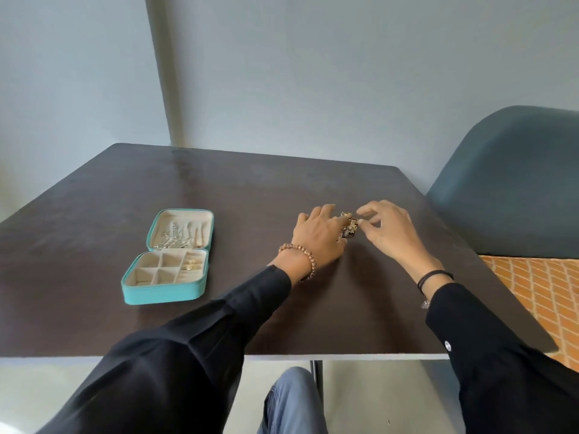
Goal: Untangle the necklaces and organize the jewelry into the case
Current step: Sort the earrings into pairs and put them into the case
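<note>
Worn on the head, looking forward and down across a dark table (194,195); wide-angle, straight edges bowing toward the frame's sides; close above the near edge; left hand (318,238) and right hand (390,233) at mid-frame; case (163,294) lower left; wall (313,73) beyond.
</note>
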Tool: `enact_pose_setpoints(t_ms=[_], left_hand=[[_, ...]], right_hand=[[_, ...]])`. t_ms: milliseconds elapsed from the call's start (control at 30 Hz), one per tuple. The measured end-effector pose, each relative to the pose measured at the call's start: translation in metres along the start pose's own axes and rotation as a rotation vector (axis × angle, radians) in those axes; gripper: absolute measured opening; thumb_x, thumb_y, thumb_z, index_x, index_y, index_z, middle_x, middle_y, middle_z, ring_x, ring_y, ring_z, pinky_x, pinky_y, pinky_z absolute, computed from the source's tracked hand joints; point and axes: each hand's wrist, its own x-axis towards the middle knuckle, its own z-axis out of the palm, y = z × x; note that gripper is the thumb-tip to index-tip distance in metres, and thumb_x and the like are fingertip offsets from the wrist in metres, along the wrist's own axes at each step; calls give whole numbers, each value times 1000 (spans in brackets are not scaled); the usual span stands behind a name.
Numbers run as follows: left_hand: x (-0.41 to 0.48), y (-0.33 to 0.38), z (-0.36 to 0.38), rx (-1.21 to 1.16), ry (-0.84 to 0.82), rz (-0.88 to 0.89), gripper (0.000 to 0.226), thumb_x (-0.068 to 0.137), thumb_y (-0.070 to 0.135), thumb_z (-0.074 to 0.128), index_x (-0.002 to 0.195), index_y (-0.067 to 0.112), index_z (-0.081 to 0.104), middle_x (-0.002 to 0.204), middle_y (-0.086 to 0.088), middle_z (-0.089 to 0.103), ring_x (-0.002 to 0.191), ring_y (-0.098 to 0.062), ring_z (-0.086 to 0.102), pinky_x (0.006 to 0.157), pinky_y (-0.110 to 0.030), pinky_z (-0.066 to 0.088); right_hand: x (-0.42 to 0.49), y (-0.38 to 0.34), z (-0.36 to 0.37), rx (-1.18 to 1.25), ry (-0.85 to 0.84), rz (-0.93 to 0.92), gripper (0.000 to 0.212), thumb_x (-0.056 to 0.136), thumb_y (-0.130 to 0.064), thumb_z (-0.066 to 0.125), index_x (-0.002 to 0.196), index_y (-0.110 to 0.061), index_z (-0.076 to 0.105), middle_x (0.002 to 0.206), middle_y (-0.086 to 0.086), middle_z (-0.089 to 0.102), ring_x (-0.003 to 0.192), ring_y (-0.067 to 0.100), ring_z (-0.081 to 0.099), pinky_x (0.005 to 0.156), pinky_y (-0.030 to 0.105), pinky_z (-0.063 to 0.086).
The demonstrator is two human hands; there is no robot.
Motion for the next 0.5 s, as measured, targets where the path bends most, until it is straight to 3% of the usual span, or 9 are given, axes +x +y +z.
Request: enact_pose_setpoints(t_ms=[67,200,367,500], left_hand=[[8,3,9,26,-12,13,45,99,38,51,143,30,49,159,-8,29,142,-29,34,111,-48,30],[18,2,19,67,-27,27,43,101,41,45,144,34,49,161,-8,28,145,-28,30,114,-49,26],[22,-3,21,119,16,46,41,102,40,42,142,35,51,159,-7,32,145,-26,31,115,-48,25],[23,-9,19,123,8,29,41,102,39,43,142,33,52,159,-7,32,145,-26,30,117,-48,23]], right_hand=[[8,9,1,-26,-21,27,25,97,-15,63,120,-17,70,122,3,64,90,13,62,86,23,41],[16,19,8,-51,-85,49,29,98,-14,60,126,-18,69,124,1,60,94,16,63,89,24,42],[21,22,18,-98,-115,45,26,97,-18,63,121,-23,71,116,1,62,99,21,65,95,38,53],[21,18,19,-136,-111,62,15,97,-21,62,105,-22,74,106,0,62,106,25,63,93,43,53]])
